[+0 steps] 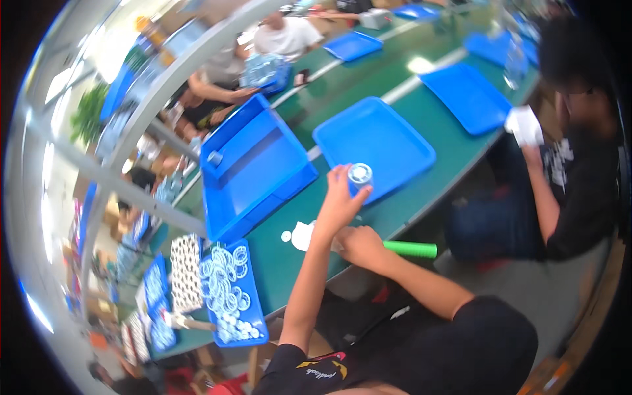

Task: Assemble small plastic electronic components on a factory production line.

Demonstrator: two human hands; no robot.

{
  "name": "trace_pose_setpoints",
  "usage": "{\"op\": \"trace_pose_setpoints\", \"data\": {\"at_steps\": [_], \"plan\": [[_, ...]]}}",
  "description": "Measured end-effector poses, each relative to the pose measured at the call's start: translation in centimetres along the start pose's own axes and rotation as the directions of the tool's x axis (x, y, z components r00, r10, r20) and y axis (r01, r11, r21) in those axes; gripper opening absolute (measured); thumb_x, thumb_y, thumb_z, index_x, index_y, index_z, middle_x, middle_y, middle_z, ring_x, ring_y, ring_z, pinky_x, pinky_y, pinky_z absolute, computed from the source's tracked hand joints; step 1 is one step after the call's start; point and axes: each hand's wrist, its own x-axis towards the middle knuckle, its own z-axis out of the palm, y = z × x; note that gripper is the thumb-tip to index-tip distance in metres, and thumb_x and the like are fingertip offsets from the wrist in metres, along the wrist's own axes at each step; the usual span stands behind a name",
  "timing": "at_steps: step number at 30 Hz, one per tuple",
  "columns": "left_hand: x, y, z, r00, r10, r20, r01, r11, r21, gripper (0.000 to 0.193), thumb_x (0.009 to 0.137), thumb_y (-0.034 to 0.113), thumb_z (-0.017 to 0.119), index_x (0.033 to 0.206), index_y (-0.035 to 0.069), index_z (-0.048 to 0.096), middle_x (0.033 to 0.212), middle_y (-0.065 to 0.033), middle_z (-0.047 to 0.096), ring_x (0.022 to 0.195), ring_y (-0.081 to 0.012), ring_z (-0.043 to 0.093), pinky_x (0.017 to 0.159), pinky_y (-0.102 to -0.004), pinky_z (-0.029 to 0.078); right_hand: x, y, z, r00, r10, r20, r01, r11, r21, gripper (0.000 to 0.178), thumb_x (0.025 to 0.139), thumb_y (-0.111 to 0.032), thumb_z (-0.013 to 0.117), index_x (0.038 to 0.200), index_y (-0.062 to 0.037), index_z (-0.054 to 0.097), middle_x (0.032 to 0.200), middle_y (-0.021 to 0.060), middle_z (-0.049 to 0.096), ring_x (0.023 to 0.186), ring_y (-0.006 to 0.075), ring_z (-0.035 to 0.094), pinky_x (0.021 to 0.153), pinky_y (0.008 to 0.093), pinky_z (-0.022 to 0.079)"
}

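My left hand (341, 201) is raised over the near edge of a blue tray. Its fingers grip a round, pale blue part (360, 175) with a white centre, tilted so that its round face shows. Just below it, my right hand (362, 247) is closed round a mallet; its green handle (411, 249) sticks out to the right. The mallet's white head (302, 236) shows left of my left wrist. My left forearm hides part of the tool between head and hand.
A deep blue bin (260, 178) holds a small blue part. Flat blue trays (375, 141) lie along the green table (280, 263). Left, a tray (253, 296) carries many pale rings and white pieces beside another mallet (191, 322). A person (553, 178) sits at right; others work opposite.
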Motion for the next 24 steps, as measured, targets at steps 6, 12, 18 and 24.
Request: {"op": "trace_pose_setpoints", "data": {"at_steps": [6,12,18,24], "plan": [[-2.6,3.8,-6.6,0.995,-0.045,0.089,0.055,0.991,-0.122,0.061,0.095,0.035,0.071,0.143,0.005,0.05,0.151,-0.0228,0.041,0.136,-0.0408,0.049,0.112,-0.0445,0.043,-0.3,-0.6,0.0,0.999,-0.04,0.011,0.041,0.987,-0.153,0.043,0.081,-0.013,0.072,0.119,-0.0071,0.05,0.086,0.0156,0.069,0.074,0.0409,0.07,0.065,0.0537,0.055],[-7.0,0.1,-17.0,0.993,-0.017,-0.116,-0.001,0.988,-0.157,0.048,0.097,0.012,0.066,0.143,0.007,0.052,0.144,-0.0136,0.049,0.123,-0.0257,0.059,0.104,-0.039,0.049,0.3,-1.6,-0.2,1.0,-0.007,-0.005,0.006,0.988,-0.154,0.031,0.083,-0.019,0.075,0.101,-0.0079,0.052,0.088,0.0155,0.07,0.075,0.0436,0.068,0.062,0.0542,0.053],[-8.0,4.7,-24.3,0.969,0.041,-0.244,-0.092,0.975,-0.203,0.044,0.098,0.014,0.062,0.14,0.004,0.054,0.141,-0.014,0.055,0.121,-0.0257,0.062,0.104,-0.0397,0.049,0.5,-1.4,-0.6,0.999,0.029,0.017,-0.026,0.984,-0.174,0.032,0.082,-0.021,0.077,0.099,-0.008,0.053,0.088,0.0166,0.071,0.077,0.0438,0.068,0.063,0.0545,0.053],[-10.0,5.1,-27.1,0.915,0.403,0.007,-0.398,0.908,-0.133,0.05,0.094,0.016,0.071,0.139,0.004,0.055,0.139,-0.0183,0.055,0.123,-0.0361,0.058,0.104,-0.044,0.048,1.5,-1.4,0.0,0.996,0.084,0.037,-0.076,0.982,-0.174,0.034,0.081,-0.025,0.078,0.1,-0.0092,0.055,0.082,0.0179,0.07,0.077,0.0447,0.068,0.064,0.0557,0.053]]}}
